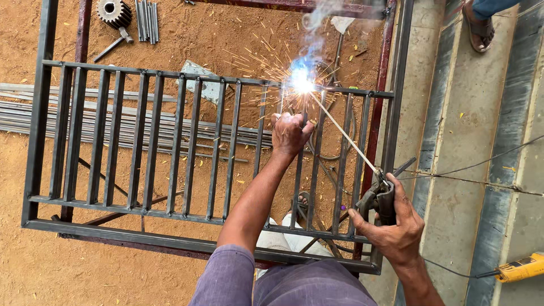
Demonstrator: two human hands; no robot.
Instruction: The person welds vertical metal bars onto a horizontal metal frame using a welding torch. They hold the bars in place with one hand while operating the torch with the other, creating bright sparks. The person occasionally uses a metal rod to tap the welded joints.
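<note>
A dark steel grille frame (pixel 39 141) with several upright bars lies flat over sandy ground. My left hand (pixel 289 133) grips one vertical bar (pixel 298 181) just below the top rail. My right hand (pixel 394 224) holds a welding electrode holder (pixel 379 195), whose thin rod (pixel 343 133) slants up to the top rail. A bright white arc (pixel 302 84) burns at the rod's tip, throwing sparks and bluish smoke.
Loose steel rods (pixel 85 122) lie under the frame at left. A gear (pixel 113 11) and short bars (pixel 147 20) rest at top left. Concrete steps (pixel 476 141) run at right, with a yellow power tool (pixel 521 267) and another person's sandalled foot (pixel 479 25).
</note>
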